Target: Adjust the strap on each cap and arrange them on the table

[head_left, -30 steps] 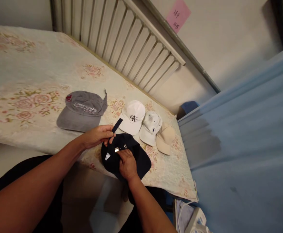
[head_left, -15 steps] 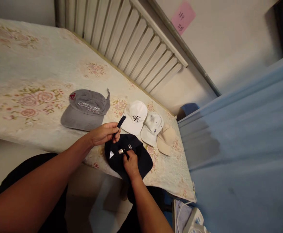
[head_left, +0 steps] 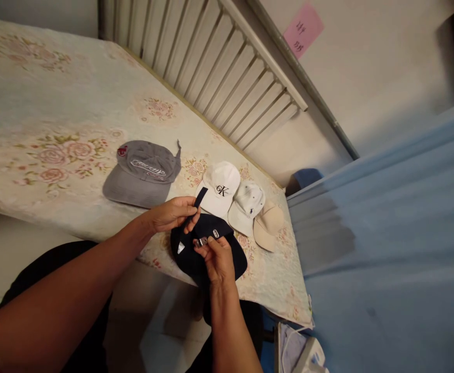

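A dark navy cap (head_left: 192, 261) lies at the front edge of the table with its inside and back strap facing me. My left hand (head_left: 178, 213) pinches the cap's dark strap (head_left: 201, 198), whose free end sticks up past the fingers. With thumb and fingers, my right hand (head_left: 218, 256) grips a metal buckle (head_left: 201, 242) at the back of the cap. A small metal eyelet (head_left: 216, 233) shows just above that hand. Inside the cap is a white label (head_left: 181, 247).
A grey cap (head_left: 143, 173) lies to the left on the floral tablecloth (head_left: 106, 103). Behind the navy cap stand a white CK cap (head_left: 221, 187), a pale cap (head_left: 247, 207) and a beige cap (head_left: 269, 225). A blue curtain (head_left: 386, 233) hangs at the right, a radiator (head_left: 199, 62) behind.
My right hand has turned over and now pinches the buckle between thumb and fingers. My left hand keeps hold of the strap. The whole view has shifted slightly.
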Demonstrator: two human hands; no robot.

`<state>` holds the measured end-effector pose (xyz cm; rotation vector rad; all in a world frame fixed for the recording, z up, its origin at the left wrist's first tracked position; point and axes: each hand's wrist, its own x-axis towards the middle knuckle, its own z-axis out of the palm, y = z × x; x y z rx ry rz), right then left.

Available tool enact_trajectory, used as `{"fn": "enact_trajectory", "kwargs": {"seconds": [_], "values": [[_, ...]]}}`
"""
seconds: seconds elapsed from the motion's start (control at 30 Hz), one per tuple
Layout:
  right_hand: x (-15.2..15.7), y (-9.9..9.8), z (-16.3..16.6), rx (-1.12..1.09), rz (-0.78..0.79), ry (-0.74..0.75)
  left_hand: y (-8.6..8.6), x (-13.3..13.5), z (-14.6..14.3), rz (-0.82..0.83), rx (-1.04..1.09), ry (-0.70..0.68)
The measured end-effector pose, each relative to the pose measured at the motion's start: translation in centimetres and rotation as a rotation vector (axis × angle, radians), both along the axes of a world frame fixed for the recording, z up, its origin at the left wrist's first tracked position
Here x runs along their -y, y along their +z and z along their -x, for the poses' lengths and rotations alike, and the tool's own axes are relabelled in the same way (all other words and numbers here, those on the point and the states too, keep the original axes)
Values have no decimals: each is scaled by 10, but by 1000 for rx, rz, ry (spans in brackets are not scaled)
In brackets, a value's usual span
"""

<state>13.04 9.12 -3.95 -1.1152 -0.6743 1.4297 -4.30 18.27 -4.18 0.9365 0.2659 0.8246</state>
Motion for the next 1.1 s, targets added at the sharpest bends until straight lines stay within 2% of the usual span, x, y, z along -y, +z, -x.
{"fn": "enact_trajectory", "kwargs": {"seconds": [0.33, 0.57, 0.77, 1.0, 1.1], "values": [[-4, 17, 7, -29, 47, -64, 1, 3, -3, -114, -44, -100], [-9, 22, 10, -62, 72, -124, 5, 8, -7, -141, -174, -84], [-12, 22, 15, -82, 63, -169, 8, 14, -19, -224, -253, -17], [-11, 21, 13, -35, 44, -139, -3, 14, -34, -365, -381, 117], [-12, 21, 9, 8, 31, -130, -7, 14, -38, -396, -377, 131]]}}
